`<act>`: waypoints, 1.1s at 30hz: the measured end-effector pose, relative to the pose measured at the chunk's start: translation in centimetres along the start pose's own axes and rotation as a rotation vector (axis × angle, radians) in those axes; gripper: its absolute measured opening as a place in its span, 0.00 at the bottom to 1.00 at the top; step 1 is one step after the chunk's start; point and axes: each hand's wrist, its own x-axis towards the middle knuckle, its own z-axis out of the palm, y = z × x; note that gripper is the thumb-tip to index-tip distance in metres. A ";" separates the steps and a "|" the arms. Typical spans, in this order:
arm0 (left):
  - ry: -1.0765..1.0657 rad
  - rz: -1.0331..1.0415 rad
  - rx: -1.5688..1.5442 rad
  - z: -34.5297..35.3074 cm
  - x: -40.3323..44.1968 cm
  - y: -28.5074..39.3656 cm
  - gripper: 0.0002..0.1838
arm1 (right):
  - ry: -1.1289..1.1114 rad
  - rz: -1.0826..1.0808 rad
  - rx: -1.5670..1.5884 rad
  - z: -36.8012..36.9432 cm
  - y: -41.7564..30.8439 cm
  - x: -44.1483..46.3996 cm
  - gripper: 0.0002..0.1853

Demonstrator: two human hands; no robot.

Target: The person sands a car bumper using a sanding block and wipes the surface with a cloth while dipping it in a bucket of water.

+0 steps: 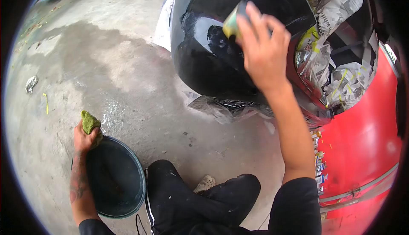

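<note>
Black and glossy, the panel (208, 71) lies far right beneath my nearer right hand (266, 49), which grips a blurred block (232, 25), contact unclear; well apart, near left, my left hand (85, 139) clenches a green cloth (89, 122) at the far side of the bucket (128, 171).

Floor (164, 120) lies open between bucket (134, 164) and black panel (200, 73) — room to pass. Bent knees (247, 187) block the near side.
</note>
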 end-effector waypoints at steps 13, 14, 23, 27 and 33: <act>-0.003 -0.018 0.006 0.0 0.1 -2.0 0.15 | 0.176 0.030 -0.124 0.4 3.0 0.9 0.24; -0.003 -0.036 0.010 -0.1 0.2 -1.7 0.15 | 0.108 0.043 -0.070 -0.3 2.6 -0.5 0.23; -0.014 0.065 0.101 -0.4 0.5 -2.2 0.15 | 0.168 0.011 -0.133 -1.3 6.2 -0.1 0.23; -0.047 -0.031 -0.062 -0.3 0.5 -4.0 0.15 | 0.164 0.060 -0.068 -1.7 5.5 -1.8 0.22; -0.030 -0.011 0.007 -0.3 0.6 -2.7 0.14 | 0.129 0.048 -0.060 -2.2 6.6 -4.3 0.24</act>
